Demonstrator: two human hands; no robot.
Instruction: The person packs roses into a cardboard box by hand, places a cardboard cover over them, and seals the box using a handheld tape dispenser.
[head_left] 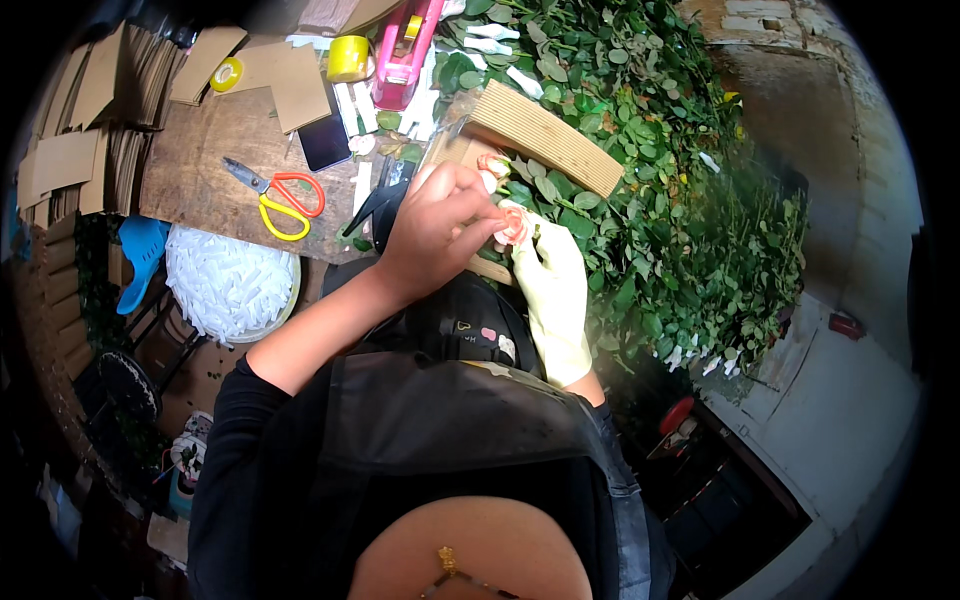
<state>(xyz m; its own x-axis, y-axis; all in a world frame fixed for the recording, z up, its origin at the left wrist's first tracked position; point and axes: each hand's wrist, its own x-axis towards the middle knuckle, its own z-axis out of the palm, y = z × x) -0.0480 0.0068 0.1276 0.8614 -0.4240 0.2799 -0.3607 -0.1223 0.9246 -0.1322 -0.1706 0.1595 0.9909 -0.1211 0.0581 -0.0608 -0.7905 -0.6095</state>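
A pink rose (514,226) is between my two hands, near the table's front edge. My bare left hand (440,222) is closed, with its fingertips pinching at the bloom's petals. My right hand (553,300), in a pale yellow glove, is closed around the rose just under its head; the stem is mostly hidden. Just beyond the fingers, another pink rose (491,165) lies on cardboard, partly covered by my left hand. A strip of corrugated cardboard (545,137) rests behind them, against the leaves.
A big heap of leafy rose stems (660,170) fills the right side. Scissors (268,196) with red and yellow handles, a phone (325,142), a pink tape dispenser (398,80) and cardboard sheets (300,88) lie on the wooden table. A tub of white sleeves (230,285) stands at the left.
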